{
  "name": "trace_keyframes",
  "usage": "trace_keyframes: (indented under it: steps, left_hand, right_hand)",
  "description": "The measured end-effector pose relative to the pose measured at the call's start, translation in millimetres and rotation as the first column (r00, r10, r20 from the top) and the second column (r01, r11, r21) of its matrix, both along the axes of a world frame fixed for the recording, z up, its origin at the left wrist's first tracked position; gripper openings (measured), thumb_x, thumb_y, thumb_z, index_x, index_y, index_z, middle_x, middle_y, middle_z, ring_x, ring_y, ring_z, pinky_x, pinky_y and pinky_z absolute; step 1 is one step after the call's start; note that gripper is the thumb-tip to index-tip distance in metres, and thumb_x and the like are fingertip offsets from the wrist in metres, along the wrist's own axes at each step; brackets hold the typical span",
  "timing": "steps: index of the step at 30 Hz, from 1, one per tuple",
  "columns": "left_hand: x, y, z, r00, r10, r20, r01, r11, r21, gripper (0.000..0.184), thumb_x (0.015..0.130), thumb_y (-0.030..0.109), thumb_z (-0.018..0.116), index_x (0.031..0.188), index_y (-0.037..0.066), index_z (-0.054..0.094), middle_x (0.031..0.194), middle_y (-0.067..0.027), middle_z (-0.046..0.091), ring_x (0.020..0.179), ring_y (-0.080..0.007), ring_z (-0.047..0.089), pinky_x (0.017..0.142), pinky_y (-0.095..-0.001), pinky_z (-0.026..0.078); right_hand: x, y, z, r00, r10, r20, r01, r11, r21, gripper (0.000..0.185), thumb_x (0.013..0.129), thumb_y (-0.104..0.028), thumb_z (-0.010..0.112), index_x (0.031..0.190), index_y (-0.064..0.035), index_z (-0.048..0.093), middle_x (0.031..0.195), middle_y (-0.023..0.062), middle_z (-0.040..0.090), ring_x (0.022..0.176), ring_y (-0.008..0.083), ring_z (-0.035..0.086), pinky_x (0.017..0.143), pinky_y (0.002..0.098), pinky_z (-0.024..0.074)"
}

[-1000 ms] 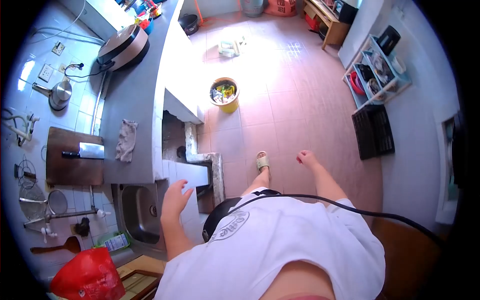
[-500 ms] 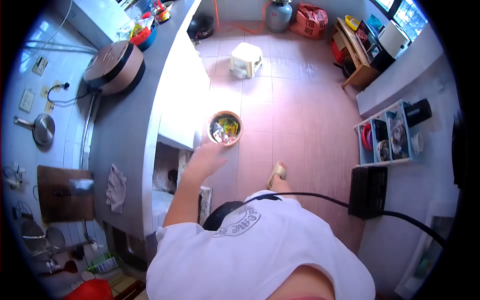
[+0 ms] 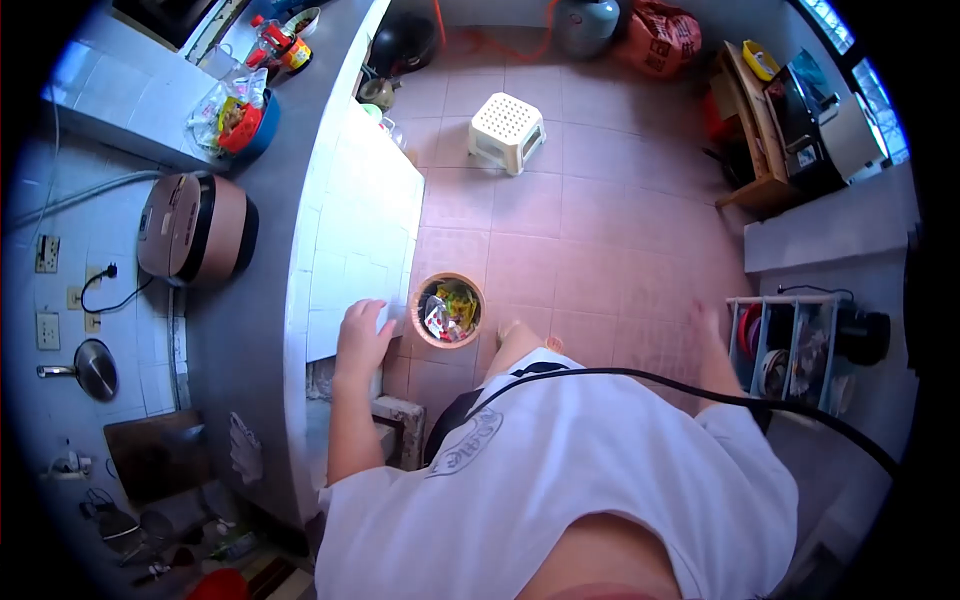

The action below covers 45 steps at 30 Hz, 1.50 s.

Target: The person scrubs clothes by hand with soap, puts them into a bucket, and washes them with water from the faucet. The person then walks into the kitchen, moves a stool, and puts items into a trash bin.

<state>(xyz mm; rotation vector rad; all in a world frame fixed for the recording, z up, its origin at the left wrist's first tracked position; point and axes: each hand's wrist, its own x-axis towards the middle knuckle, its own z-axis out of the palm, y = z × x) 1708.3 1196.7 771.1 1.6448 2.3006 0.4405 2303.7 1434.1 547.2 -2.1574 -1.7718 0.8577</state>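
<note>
My left hand (image 3: 364,335) hangs beside the white tiled side of the counter, its thumb apart from the fingers and nothing in it. Just right of it on the floor stands a round waste bin (image 3: 449,342) with an orange-brown rim, filled with wrappers and scraps. On the other side, near the wall rack, my right hand (image 3: 704,318) is blurred against the floor tiles; its fingers are too smeared to read. A black cable (image 3: 620,373) runs across the white shirt.
A white plastic stool (image 3: 507,130) stands farther along the tiled floor. On the left counter sit a rice cooker (image 3: 195,228) and a basin of packets (image 3: 245,125). At the right are a shelf rack (image 3: 790,350) and a wooden table (image 3: 757,150). A gas cylinder (image 3: 586,25) is at the back.
My left hand has moved left, away from over the bin towards the counter side. My right hand has come into view on the right. The camera view has shifted, and the bin appears lower.
</note>
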Motion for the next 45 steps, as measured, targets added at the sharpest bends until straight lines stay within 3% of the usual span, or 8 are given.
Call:
trace_keyframes:
  steps: [2, 7, 18, 26, 31, 39, 42, 45]
  left_hand:
    - [-22.1, 12.9, -4.5, 0.994, 0.087, -0.060, -0.089, 0.996, -0.023, 0.031, 0.070, 0.010, 0.065, 0.097, 0.000, 0.056, 0.102, -0.0165, 0.055, 0.099, -0.0316, 0.050, 0.086, -0.0387, 0.041]
    - [-90.6, 89.8, -10.3, 0.947, 0.196, -0.255, -0.175, 0.979, 0.103, 0.036, 0.071, 0.011, 0.066, 0.103, 0.000, 0.055, 0.107, -0.0159, 0.054, 0.101, -0.0326, 0.048, 0.088, -0.0398, 0.040]
    - [-263.8, 330.8, -22.0, 0.745, 0.205, -0.635, -0.262, 0.965, 0.003, 0.069, 0.073, 0.035, 0.065, 0.128, 0.006, 0.036, 0.130, -0.0132, 0.038, 0.119, -0.0315, 0.035, 0.099, -0.0423, 0.029]
    - [-346.0, 375.7, -84.3, 0.741, 0.141, -0.656, -0.295, 0.947, -0.130, 0.066, 0.079, 0.031, 0.058, 0.134, 0.008, 0.029, 0.134, -0.0163, 0.032, 0.119, -0.0355, 0.033, 0.098, -0.0443, 0.028]
    - [-343.7, 378.3, -78.7, 0.798, 0.161, -0.581, -0.289, 0.948, -0.134, 0.061, 0.079, 0.024, 0.057, 0.131, 0.003, 0.033, 0.133, -0.0191, 0.032, 0.119, -0.0376, 0.032, 0.098, -0.0451, 0.027]
    - [-347.0, 374.0, -77.6, 0.823, 0.146, -0.550, -0.277, 0.947, -0.163, 0.059, 0.085, 0.036, 0.047, 0.130, 0.000, 0.034, 0.134, -0.0201, 0.031, 0.121, -0.0357, 0.031, 0.099, -0.0430, 0.025]
    - [-346.0, 370.0, -78.0, 0.829, 0.163, -0.535, -0.290, 0.943, -0.162, 0.061, 0.087, 0.041, 0.043, 0.131, 0.001, 0.033, 0.135, -0.0199, 0.029, 0.122, -0.0351, 0.030, 0.099, -0.0429, 0.025]
    - [-346.3, 374.6, -77.0, 0.836, 0.176, -0.520, -0.291, 0.945, -0.147, 0.061, 0.087, 0.043, 0.041, 0.131, 0.002, 0.033, 0.136, -0.0195, 0.028, 0.123, -0.0348, 0.030, 0.100, -0.0427, 0.025]
  right_hand:
    - [-53.5, 100.6, 23.3, 0.933, 0.032, -0.359, -0.015, 0.999, 0.052, 0.018, 0.084, -0.018, 0.055, 0.087, -0.0008, 0.059, 0.068, 0.0033, 0.056, 0.059, 0.0066, 0.049, 0.049, 0.0226, 0.0383]
    - [-187.5, 198.5, 47.3, 0.783, 0.152, -0.604, -0.063, 0.984, 0.167, 0.012, 0.085, -0.010, 0.053, 0.089, -0.0002, 0.058, 0.070, 0.0022, 0.057, 0.060, 0.0084, 0.051, 0.053, 0.0224, 0.0408]
    - [-258.2, 206.9, -69.4, 0.948, 0.316, 0.045, -0.157, 0.585, -0.796, 0.035, 0.077, -0.021, 0.058, 0.109, -0.0056, 0.055, 0.084, 0.0098, 0.062, 0.060, 0.0168, 0.060, 0.052, 0.0301, 0.0499]
    - [-341.9, 354.1, -225.7, 0.938, 0.338, 0.074, -0.200, 0.704, -0.682, 0.036, 0.075, -0.020, 0.060, 0.107, -0.0043, 0.057, 0.080, 0.0108, 0.063, 0.062, 0.0197, 0.061, 0.056, 0.0337, 0.0507]
    - [-474.5, 445.7, -276.2, 0.958, 0.268, 0.103, -0.153, 0.779, -0.608, 0.067, 0.067, -0.043, 0.068, 0.116, -0.0016, 0.051, 0.115, 0.0176, 0.054, 0.108, 0.0314, 0.051, 0.091, 0.0364, 0.0397]
    - [-591.3, 470.4, -365.2, 0.768, -0.536, -0.350, 0.229, 0.741, -0.632, 0.083, 0.065, -0.051, 0.071, 0.128, -0.0063, 0.040, 0.124, 0.0091, 0.048, 0.114, 0.0232, 0.045, 0.092, 0.0394, 0.0352]
    - [-581.4, 472.6, -391.8, 0.679, -0.703, -0.211, 0.337, 0.553, -0.762, 0.084, 0.063, -0.047, 0.075, 0.129, -0.0086, 0.039, 0.123, 0.0071, 0.048, 0.112, 0.0223, 0.045, 0.088, 0.0365, 0.0367]
    - [-564.7, 483.2, -402.0, 0.725, -0.684, -0.077, 0.330, 0.443, -0.834, 0.061, 0.063, -0.045, 0.075, 0.108, -0.0137, 0.050, 0.088, -0.0012, 0.054, 0.068, 0.0109, 0.050, 0.062, 0.0279, 0.0381]
